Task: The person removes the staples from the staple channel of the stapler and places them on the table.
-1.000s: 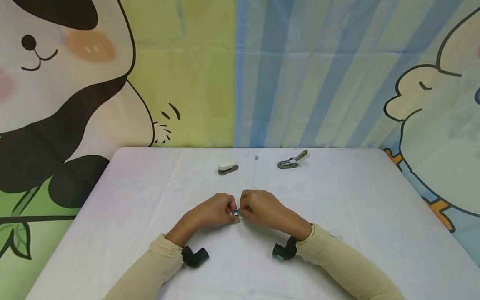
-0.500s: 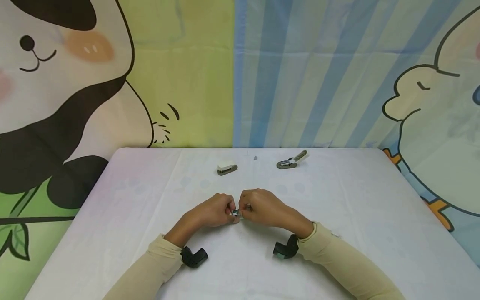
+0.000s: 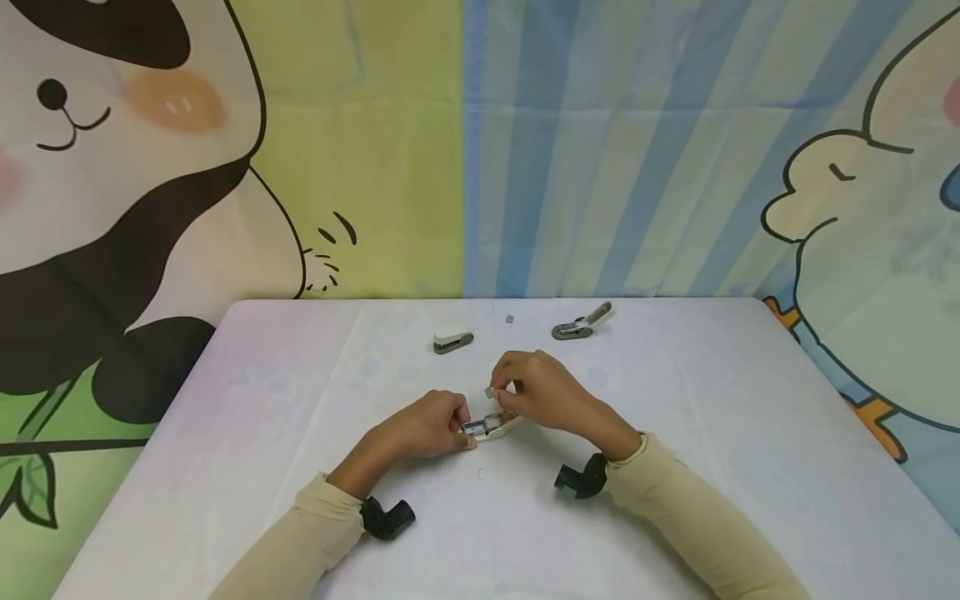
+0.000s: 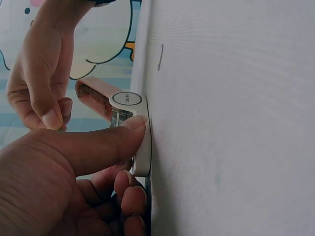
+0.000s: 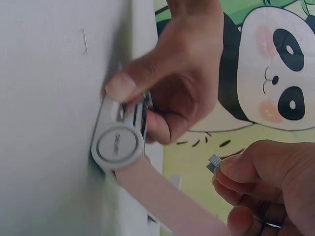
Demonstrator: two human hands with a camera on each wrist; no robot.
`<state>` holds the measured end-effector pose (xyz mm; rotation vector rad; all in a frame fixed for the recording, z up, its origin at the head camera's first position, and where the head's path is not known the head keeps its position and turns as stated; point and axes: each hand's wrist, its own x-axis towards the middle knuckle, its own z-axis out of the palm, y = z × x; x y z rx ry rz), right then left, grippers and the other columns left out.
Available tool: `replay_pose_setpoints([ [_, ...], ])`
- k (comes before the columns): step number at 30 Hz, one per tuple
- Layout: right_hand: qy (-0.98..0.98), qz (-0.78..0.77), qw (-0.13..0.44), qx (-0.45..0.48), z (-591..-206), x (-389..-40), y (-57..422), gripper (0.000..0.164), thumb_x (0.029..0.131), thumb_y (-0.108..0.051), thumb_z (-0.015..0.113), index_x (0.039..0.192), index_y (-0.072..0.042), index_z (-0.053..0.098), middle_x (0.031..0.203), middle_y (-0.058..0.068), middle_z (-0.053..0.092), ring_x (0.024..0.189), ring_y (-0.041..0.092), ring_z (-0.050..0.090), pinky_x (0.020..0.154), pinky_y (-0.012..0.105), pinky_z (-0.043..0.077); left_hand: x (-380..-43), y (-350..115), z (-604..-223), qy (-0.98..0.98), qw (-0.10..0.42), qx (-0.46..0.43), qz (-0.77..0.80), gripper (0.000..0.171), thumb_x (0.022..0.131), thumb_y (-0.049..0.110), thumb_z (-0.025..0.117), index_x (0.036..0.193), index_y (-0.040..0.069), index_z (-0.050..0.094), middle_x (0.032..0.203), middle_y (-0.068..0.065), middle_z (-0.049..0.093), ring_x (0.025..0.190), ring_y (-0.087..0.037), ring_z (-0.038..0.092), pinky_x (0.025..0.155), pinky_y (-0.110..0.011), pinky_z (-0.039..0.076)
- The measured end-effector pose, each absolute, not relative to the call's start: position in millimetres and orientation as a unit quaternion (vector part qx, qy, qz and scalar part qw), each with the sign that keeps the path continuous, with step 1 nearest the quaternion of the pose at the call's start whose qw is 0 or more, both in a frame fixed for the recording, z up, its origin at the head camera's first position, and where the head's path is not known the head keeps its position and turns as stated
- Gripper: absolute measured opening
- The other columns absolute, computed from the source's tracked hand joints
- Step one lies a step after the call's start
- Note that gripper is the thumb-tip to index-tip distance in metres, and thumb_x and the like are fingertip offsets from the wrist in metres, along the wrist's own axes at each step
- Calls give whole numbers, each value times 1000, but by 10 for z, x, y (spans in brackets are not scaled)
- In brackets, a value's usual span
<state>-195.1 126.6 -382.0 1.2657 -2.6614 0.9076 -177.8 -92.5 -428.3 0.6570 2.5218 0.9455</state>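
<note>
My left hand (image 3: 431,425) grips the base of a pink-and-white stapler (image 3: 497,433), thumb on one side and fingers on the other. The stapler lies on its side on the table, its pink top arm (image 5: 165,196) swung wide and its metal staple channel exposed. Up and to the right of the channel, my right hand (image 3: 551,392) pinches a short strip of staples (image 5: 213,163) between thumb and index finger. In the right wrist view the strip is apart from the stapler. The left palm hides part of the stapler in the left wrist view.
A white-and-grey stapler (image 3: 452,340) stands folded at the back. To its right are a small strip of staples (image 3: 509,318) and a grey stapler (image 3: 576,327) with its arm raised. One loose staple (image 3: 480,474) lies in front of the hands on the white tablecloth (image 3: 300,358).
My right hand has lifted up and to the right from the stapler, now with the staple strip showing in its fingertips. The stapler's channel is uncovered. My left hand has stayed put.
</note>
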Motion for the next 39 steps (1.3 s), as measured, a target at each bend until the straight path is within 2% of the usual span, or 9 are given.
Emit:
replay_pose_setpoints([
  [4, -863, 311, 28, 396, -3815, -2052, 1340, 5, 88, -5, 70, 84, -4, 74, 95, 0, 65, 64, 6, 51, 57, 26, 44, -1777, -936, -4269, 895, 183, 230, 334, 20, 82, 16, 78, 85, 9, 60, 72, 0, 53, 66, -13, 48, 60, -30, 39],
  [11, -868, 349, 26, 351, -3952, -2316, 1503, 6, 88, -4, 68, 86, -5, 74, 95, -1, 66, 74, 11, 55, 65, 30, 47, -1779, -961, -4264, 896, 184, 224, 336, 20, 83, 17, 78, 86, 9, 60, 72, 0, 53, 66, -13, 47, 60, -29, 39],
  [26, -898, 353, 13, 263, -4111, -2568, 1626, 6, 88, -5, 69, 88, -7, 75, 96, 3, 68, 73, 16, 55, 62, 32, 45, -1751, -984, -4270, 893, 186, 231, 338, 19, 83, 16, 77, 86, 9, 60, 73, 0, 52, 67, -13, 47, 61, -30, 39],
  [35, -923, 269, 28, 273, -4128, -2868, 1521, 7, 89, -7, 68, 91, -6, 75, 97, 6, 69, 90, 26, 65, 76, 39, 50, -1749, -964, -4296, 892, 185, 229, 343, 19, 84, 16, 77, 86, 9, 60, 73, 0, 52, 69, -14, 47, 63, -31, 39],
  [39, -933, 241, 19, 266, -4124, -2975, 1472, 8, 89, -8, 68, 91, -6, 76, 99, 7, 69, 94, 25, 65, 79, 39, 50, -1748, -947, -4298, 891, 185, 231, 345, 19, 84, 17, 77, 87, 9, 60, 74, 0, 52, 69, -14, 47, 63, -31, 39],
])
